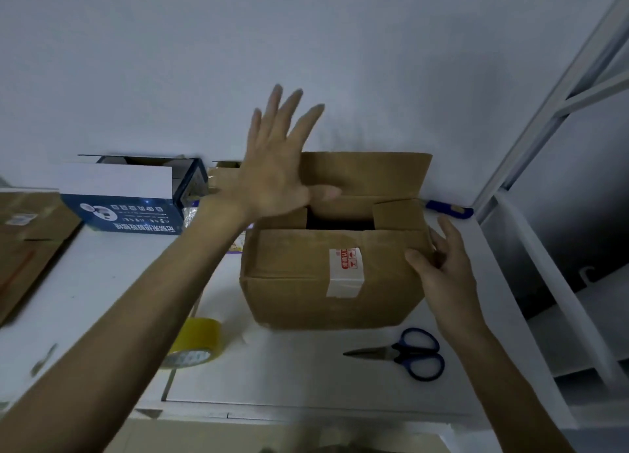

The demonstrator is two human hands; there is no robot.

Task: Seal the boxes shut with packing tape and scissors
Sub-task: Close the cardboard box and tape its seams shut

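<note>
A brown cardboard box (320, 279) stands on the white table (306, 371), its far flap upright and the near flap folded down, leaving a dark gap. My left hand (275, 166) is spread wide above the box's far left corner, fingers straight. My right hand (442, 265) rests against the box's right side, thumb on the near flap's corner, fingers loosely extended. A roll of yellowish packing tape (200, 343) lies left of the box, partly behind my left forearm. Blue-handled scissors (408, 353) lie closed in front of the box to the right.
An open blue and white box (132, 193) sits at the back left. Another brown carton (27, 245) is at the far left edge. A blue utility knife (447, 209) lies behind the box by the wall. A white shelf frame (544, 214) borders the table's right.
</note>
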